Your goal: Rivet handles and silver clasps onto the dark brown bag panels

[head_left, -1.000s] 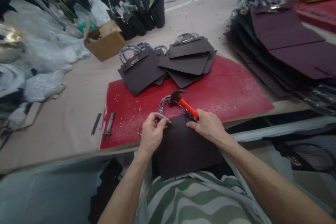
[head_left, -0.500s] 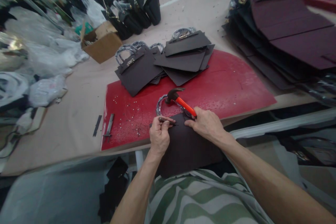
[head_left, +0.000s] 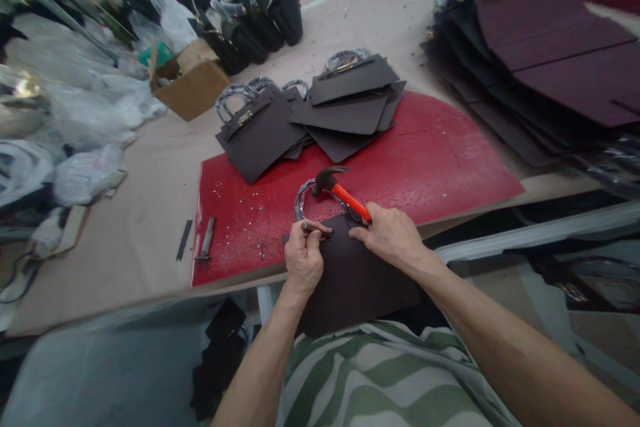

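Note:
My right hand [head_left: 393, 232] is closed round the orange handle of a claw hammer [head_left: 350, 200], whose dark head points away to the left. My left hand [head_left: 304, 255] grips a small metal punch [head_left: 315, 229], tilted low over the top of a dark brown bag panel [head_left: 357, 280]. The panel hangs over the table's front edge toward my lap, and a plastic-wrapped handle [head_left: 301, 199] loops up from its far end. The right thumb rests close to the panel's surface. Whether the punch tip touches the panel I cannot tell.
A red mat [head_left: 450, 160] lies under the work, with scattered small bits and a metal tool [head_left: 205, 243] at its left. Brown bag panels [head_left: 267, 137] are piled behind. A larger stack [head_left: 555, 47] stands right; a cardboard box [head_left: 193, 83] sits back left.
The view has shifted very slightly. Both hands, the hammer and the punch keep nearly the same positions on the panel.

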`<state>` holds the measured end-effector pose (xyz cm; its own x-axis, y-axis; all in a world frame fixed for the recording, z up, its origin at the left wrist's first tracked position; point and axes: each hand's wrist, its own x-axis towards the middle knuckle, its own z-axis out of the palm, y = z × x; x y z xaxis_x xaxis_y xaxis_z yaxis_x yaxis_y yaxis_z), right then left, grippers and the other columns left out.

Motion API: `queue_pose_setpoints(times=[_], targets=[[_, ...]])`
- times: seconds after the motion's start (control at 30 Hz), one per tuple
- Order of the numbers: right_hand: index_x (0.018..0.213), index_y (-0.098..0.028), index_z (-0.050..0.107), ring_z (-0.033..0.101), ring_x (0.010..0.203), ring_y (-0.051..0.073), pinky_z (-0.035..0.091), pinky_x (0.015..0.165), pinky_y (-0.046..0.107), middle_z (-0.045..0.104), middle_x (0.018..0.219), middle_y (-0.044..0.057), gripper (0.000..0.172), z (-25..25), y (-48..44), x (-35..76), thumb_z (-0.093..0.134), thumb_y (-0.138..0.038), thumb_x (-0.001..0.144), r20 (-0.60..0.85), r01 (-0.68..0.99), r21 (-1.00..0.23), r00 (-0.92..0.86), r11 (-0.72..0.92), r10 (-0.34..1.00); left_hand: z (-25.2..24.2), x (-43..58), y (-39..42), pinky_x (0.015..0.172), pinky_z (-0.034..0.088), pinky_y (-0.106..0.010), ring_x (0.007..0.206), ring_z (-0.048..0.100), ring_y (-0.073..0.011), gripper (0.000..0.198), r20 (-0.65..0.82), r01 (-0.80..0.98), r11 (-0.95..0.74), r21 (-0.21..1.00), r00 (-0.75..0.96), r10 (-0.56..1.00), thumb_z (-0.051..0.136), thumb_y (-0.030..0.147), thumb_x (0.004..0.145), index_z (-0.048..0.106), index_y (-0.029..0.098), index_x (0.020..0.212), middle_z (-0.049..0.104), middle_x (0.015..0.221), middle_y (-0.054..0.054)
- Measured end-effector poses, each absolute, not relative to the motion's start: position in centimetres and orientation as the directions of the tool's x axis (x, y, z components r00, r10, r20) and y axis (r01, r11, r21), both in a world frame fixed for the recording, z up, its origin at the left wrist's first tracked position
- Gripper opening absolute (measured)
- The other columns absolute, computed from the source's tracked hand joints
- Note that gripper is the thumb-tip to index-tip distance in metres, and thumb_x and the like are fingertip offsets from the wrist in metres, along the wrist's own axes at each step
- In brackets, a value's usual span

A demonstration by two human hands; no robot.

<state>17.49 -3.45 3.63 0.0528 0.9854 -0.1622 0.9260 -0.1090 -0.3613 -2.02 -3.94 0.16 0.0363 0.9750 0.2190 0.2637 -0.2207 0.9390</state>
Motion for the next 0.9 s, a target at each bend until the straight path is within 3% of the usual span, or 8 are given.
queue_pose_setpoints(times=[0.23, 0.33, 0.47, 0.57, 0.73, 0.9], targets=[[0.097, -0.021, 0.062, 0.068, 0.077, 0.027, 0.028, 0.059, 0.031, 0.072, 0.080, 0.008, 0.034, 3.7, -3.7, 17.5, 0.065, -0.052, 0.084, -0.165, 0.915, -0.383, 0.065, -0.125, 0.984, -0.5, -1.9, -3.5, 0.080, 0.058, -0.026, 0.085, 0.071, -0.0143, 0.014, 0.518, 0.452, -0.553, 0.700, 0.213, 0.829, 0.046, 0.015, 0.097, 0.057, 0.020, 0.104, 0.071, 0.091, -0.004], [0.091, -0.020, 0.061, 0.065, 0.074, 0.024, 0.028, 0.060, 0.031, 0.070, 0.078, 0.008, 0.029, 3.4, -3.4, 17.8, 0.056, -0.048, 0.090, -0.167, 0.887, -0.443, 0.060, -0.129, 0.984, -0.5, -1.8, -3.5, 0.079, 0.058, -0.025, 0.084, 0.072, -0.0138, 0.015, 0.543, 0.425, -0.570, 0.704, 0.196, 0.817, 0.045, 0.014, 0.097, 0.057, 0.019, 0.105, 0.071, 0.090, -0.004], [0.073, -0.021, 0.052, 0.055, 0.063, 0.015, 0.030, 0.058, 0.027, 0.061, 0.067, 0.003, 0.033, 5.5, -3.1, 18.6, 0.043, -0.042, 0.095, -0.170, 0.774, -0.623, 0.007, -0.113, 0.985, -0.5, -1.6, -3.6, 0.079, 0.058, -0.025, 0.084, 0.072, -0.0148, 0.016, 0.532, 0.428, -0.554, 0.714, 0.183, 0.827, 0.044, 0.015, 0.097, 0.058, 0.020, 0.101, 0.072, 0.089, -0.004], [0.069, -0.023, 0.044, 0.047, 0.053, 0.013, 0.028, 0.054, 0.027, 0.052, 0.058, -0.001, 0.036, 9.7, -4.3, 19.1, 0.037, -0.046, 0.096, -0.048, 0.740, -0.670, 0.026, -0.052, 0.998, -0.5, -1.4, -3.6, 0.079, 0.058, -0.026, 0.084, 0.072, -0.0161, 0.016, 0.479, 0.441, -0.508, 0.739, 0.186, 0.858, 0.045, 0.018, 0.097, 0.060, 0.021, 0.100, 0.073, 0.090, -0.005], [0.072, -0.026, 0.040, 0.041, 0.044, 0.014, 0.025, 0.050, 0.028, 0.046, 0.051, -0.002, 0.037, 14.2, -8.1, 19.6, 0.032, -0.050, 0.098, 0.247, 0.824, -0.548, -0.002, 0.142, 0.969, -0.7, -1.5, -3.5, 0.079, 0.058, -0.028, 0.084, 0.071, -0.0179, 0.016, 0.446, 0.440, -0.476, 0.761, 0.178, 0.877, 0.045, 0.020, 0.096, 0.061, 0.021, 0.097, 0.073, 0.090, -0.006], [0.072, -0.025, 0.042, 0.041, 0.040, 0.014, 0.019, 0.048, 0.030, 0.053, 0.053, 0.000, 0.031, 14.4, -9.9, 20.8, 0.036, -0.040, 0.098, 0.155, 0.905, -0.301, -0.266, 0.302, 0.951, -1.1, -1.5, -3.5, 0.076, 0.058, -0.028, 0.080, 0.072, -0.0189, 0.018, 0.470, 0.450, -0.503, 0.738, 0.192, 0.861, 0.044, 0.020, 0.096, 0.062, 0.021, 0.100, 0.073, 0.087, -0.008]])
